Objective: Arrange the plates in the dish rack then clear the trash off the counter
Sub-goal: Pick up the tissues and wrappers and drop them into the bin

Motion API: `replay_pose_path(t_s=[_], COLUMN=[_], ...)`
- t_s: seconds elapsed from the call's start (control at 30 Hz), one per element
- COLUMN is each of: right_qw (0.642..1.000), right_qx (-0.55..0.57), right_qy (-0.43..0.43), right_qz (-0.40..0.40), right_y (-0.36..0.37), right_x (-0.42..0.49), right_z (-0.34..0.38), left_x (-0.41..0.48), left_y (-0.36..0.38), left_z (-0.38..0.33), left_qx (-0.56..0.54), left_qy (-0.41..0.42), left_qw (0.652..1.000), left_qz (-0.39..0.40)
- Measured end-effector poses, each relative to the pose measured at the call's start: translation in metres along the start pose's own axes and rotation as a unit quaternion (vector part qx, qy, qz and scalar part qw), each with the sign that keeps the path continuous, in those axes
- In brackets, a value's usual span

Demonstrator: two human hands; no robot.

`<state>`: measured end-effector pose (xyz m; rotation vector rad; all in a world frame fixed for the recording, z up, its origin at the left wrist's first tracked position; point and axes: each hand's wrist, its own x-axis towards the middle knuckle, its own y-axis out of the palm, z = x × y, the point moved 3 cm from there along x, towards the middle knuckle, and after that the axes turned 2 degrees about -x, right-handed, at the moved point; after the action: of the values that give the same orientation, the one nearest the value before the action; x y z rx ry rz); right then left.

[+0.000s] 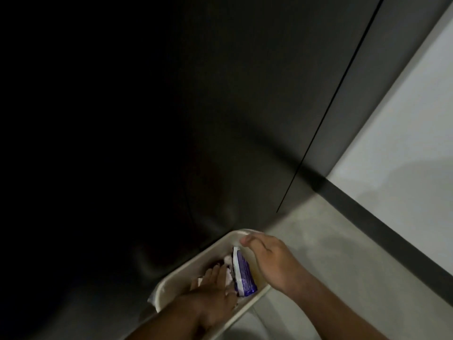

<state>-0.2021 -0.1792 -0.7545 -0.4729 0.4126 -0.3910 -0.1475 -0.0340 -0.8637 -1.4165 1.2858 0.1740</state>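
The bin (196,258) sits on the floor against the dark cabinet (220,119). In it a purple wrapper (242,273) stands on edge. The left hand (215,290) reaches into the bin, fingers straight, likely pressing the trash down. The right hand (269,261) hovers over the bin's far rim, fingers curled; I cannot tell whether they hold anything.

Bin (193,262): on the floor (318,253), the cabinet front (220,119) behind it.
Packet (243,273): in the bin, toward its right side.
Paper (229,278): in the bin, left of the packet.
Left hand (210,298): reaching into the bin, fingertips at the paper.
Right hand (267,261): over the bin's right rim, beside the packet.
Wall (404,119): right of the cabinet front.
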Motion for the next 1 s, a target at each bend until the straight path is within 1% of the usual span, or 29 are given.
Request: replay_pose_path(t_s=[0.07, 0.17, 0.2, 0.27, 0.3, 0.33, 0.37, 0.4, 0.43, 0.47, 0.5, 0.53, 0.63, 0.8, 1.0], right_qw=[1.0, 0.999, 0.999, 0.999, 0.998, 0.998, 0.998, 0.998, 0.998, 0.998, 0.998, 0.997, 0.994, 0.989, 0.984], right_qx=[-0.006, -0.015, -0.014, -0.014, -0.02, -0.026, -0.032, -0.035, -0.04, -0.047, -0.054, -0.062, -0.101, -0.137, -0.159], right_qy=[0.008, 0.026, 0.035, 0.047, 0.047, 0.045, 0.042, 0.044, 0.045, 0.041, 0.031, 0.02, -0.011, -0.033, -0.054], right_qz=[0.006, 0.019, 0.021, 0.023, 0.023, 0.024, 0.025, 0.029, 0.031, 0.031, 0.029, 0.028, 0.034, 0.046, 0.055], right_y=[0.003, 0.009, 0.012, 0.018, 0.02, 0.022, 0.023, 0.023, 0.021, 0.018, 0.015, 0.011, 0.0, -0.027, -0.091], right_x=[-0.003, 0.001, 0.002, 0.004, 0.004, 0.005, 0.006, 0.006, 0.007, 0.008, 0.008, 0.008, 0.004, -0.022, -0.072], right_z=[-0.005, -0.011, -0.012, -0.012, -0.012, -0.011, -0.009, -0.008, -0.005, -0.001, 0.004, 0.009, 0.026, 0.064, 0.151], left_x=[0.005, 0.012, 0.012, 0.015, 0.015, 0.018, 0.028, 0.026, 0.02, 0.008, 0.005, 0.002, -0.023, -0.102, -0.213], left_y=[0.004, 0.003, 0.004, 0.011, 0.02, 0.028, 0.035, 0.034, 0.028, 0.011, -0.003, -0.014, -0.05, -0.116, -0.198], left_z=[0.006, 0.01, 0.01, 0.015, 0.02, 0.026, 0.031, 0.03, 0.024, 0.014, 0.009, 0.003, -0.007, -0.027, -0.078], left_qx=[0.008, 0.054, 0.075, 0.095, 0.109, 0.119, 0.105, 0.111, 0.126, 0.111, 0.102, 0.102, 0.058, 0.034, 0.007], left_qy=[-0.025, -0.043, -0.035, -0.001, 0.006, 0.012, 0.035, 0.031, 0.012, 0.02, 0.039, 0.067, 0.091, 0.14, 0.159], left_qw=[0.999, 0.996, 0.995, 0.987, 0.988, 0.984, 0.973, 0.973, 0.984, 0.99, 0.985, 0.983, 0.98, 0.959, 0.947], left_qz=[-0.026, -0.048, -0.06, -0.126, -0.105, -0.133, -0.201, -0.2, -0.126, -0.088, -0.131, -0.141, -0.167, -0.242, -0.278])
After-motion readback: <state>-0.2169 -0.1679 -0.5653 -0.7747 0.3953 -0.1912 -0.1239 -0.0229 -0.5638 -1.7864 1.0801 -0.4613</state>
